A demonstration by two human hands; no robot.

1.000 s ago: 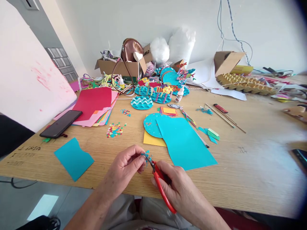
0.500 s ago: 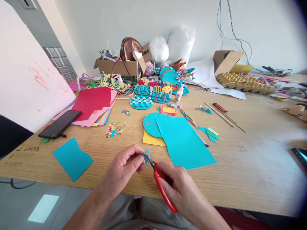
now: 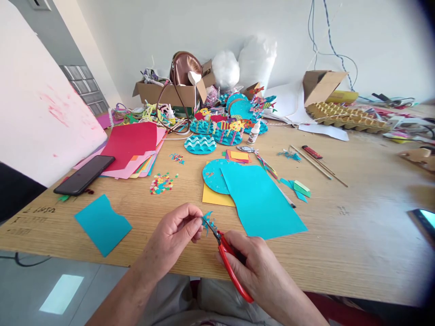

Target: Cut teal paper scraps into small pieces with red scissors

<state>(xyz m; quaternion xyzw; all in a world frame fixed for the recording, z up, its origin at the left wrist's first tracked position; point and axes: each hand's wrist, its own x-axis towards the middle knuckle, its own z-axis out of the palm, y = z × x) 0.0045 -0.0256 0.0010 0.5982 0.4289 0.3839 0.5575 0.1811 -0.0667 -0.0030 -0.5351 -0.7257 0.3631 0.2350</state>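
Between thumb and fingers, my left hand (image 3: 180, 228) pinches a small fringed scrap of blue paper (image 3: 208, 220). My right hand (image 3: 248, 258) is wrapped around the red handles of a pair of scissors (image 3: 229, 267). The dark blades point up and left and meet the scrap beside my left fingertips. Just beyond lies a large blue sheet of paper (image 3: 265, 203), partly over a blue disc (image 3: 215, 176) and a yellow sheet (image 3: 217, 197). A smaller blue paper piece (image 3: 103, 226) rests to the left of my left hand.
Paper dots (image 3: 162, 183) are heaped left of the disc. A phone (image 3: 84, 174) lies against stacked coloured paper (image 3: 131, 145). Decorated blue discs (image 3: 200, 145), a glue bottle (image 3: 253, 132) and a cardboard box (image 3: 152, 94) stand farther back. Sticks (image 3: 312, 163) and an egg tray (image 3: 346, 117) are on the right.
The blue scrap has turned slightly at my left fingertips, and the scissors have shifted a little. Everything on the table stays where it was.
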